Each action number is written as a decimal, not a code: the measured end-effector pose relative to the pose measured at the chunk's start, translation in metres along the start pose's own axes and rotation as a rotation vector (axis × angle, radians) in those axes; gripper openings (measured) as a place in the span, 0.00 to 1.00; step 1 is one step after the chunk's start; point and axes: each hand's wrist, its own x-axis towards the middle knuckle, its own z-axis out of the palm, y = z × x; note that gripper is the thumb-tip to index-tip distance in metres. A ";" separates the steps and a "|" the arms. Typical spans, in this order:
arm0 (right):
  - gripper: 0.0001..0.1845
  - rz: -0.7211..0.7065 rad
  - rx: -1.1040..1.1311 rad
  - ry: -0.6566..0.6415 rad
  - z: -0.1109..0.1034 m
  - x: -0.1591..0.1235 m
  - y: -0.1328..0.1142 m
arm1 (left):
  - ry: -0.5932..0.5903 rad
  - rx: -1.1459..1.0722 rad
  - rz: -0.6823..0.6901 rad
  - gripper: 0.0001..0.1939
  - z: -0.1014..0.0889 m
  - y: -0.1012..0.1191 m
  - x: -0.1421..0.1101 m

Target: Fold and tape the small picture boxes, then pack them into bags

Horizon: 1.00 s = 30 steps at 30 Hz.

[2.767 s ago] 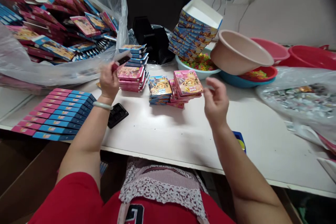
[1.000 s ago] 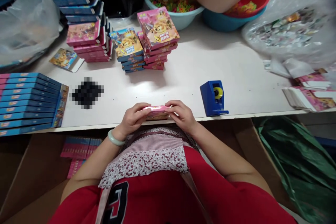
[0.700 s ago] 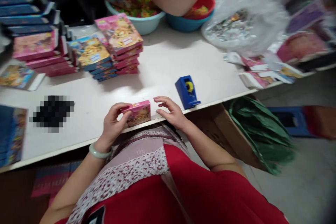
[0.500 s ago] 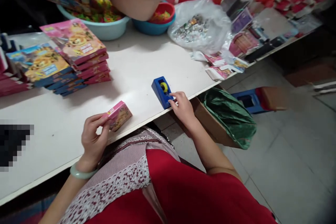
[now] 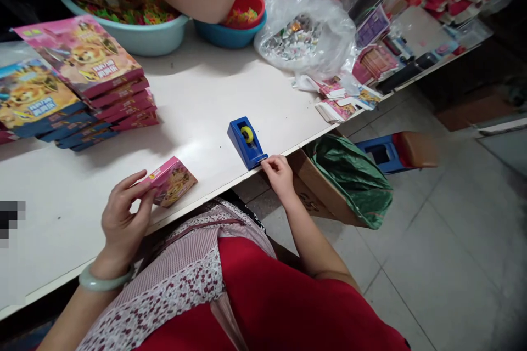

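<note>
Your white table [image 5: 197, 93] carries 2 box stacks [image 5: 78, 82], a blue tape dispenser [image 5: 246, 142], basins [image 5: 140, 38], a plastic bag [image 5: 304, 33], 1 small pink box [image 5: 171, 181].

Head camera — looking steeply down, close over the table [image 5: 197, 93] edge.

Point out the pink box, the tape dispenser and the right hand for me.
pink box [image 5: 173, 181], head view, on its printed top face.
tape dispenser [image 5: 246, 142], head view, on its blue body below the yellow roll.
right hand [image 5: 280, 173], head view, on the back of the hand.
</note>
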 end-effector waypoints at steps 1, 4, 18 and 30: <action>0.15 -0.012 -0.060 -0.002 -0.002 -0.002 -0.001 | -0.013 -0.002 0.000 0.18 0.000 0.000 0.000; 0.13 0.008 -0.060 -0.128 0.001 -0.013 -0.016 | -0.046 0.030 0.061 0.16 0.001 0.005 0.002; 0.26 0.054 0.465 -0.744 0.129 -0.027 -0.138 | -0.419 0.289 0.310 0.25 -0.014 0.015 0.023; 0.26 -0.400 0.438 -0.765 0.125 0.037 -0.163 | 0.036 -0.327 -0.222 0.17 -0.031 0.008 0.085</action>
